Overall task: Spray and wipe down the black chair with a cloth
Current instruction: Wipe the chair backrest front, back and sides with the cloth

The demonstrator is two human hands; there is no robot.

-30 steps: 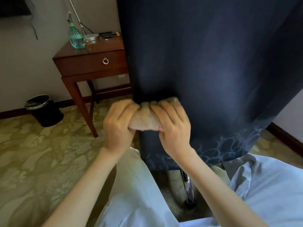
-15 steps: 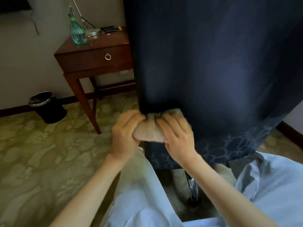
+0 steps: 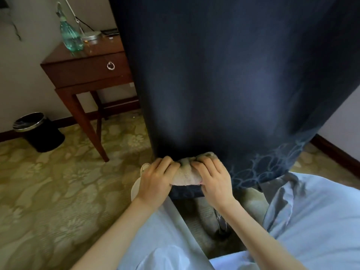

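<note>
— Carpet (image 3: 48, 191) first: what did the head camera show underfoot?

— It was olive-green with a pale floral pattern, running to a dark wooden skirting board below a plain light wall (image 3: 29, 71). At the left stood a dark wooden side table (image 3: 85, 69) with one drawer and a ring pull. On top of it were a green spray bottle (image 3: 71, 36), a round metal dish just beside that, and some small dark items further back, too blurred to tell. A black waste bin (image 3: 41, 131) with a shiny rim sat on the carpet near the wall, left of the table.

— And the chair?

— The black chair (image 3: 233, 75) filled the middle and right of the view, seen from behind: a tall back covered in dark navy-black fabric, with a paler bluish flower-like pattern along its lower right edge. A chrome leg (image 3: 221, 223) showed beneath it.

— Where was the cloth?

— A beige, fuzzy cloth (image 3: 188, 175) was bunched against the lower left part of the chair back, near its bottom edge.

— The hands?

— The left hand (image 3: 155, 180) was clenched around the cloth's left end and the right hand (image 3: 214, 182) around its right end, fingers curled over the top, both pressing it to the fabric. Pale blue trousers covered the person's knees on either side below.
</note>
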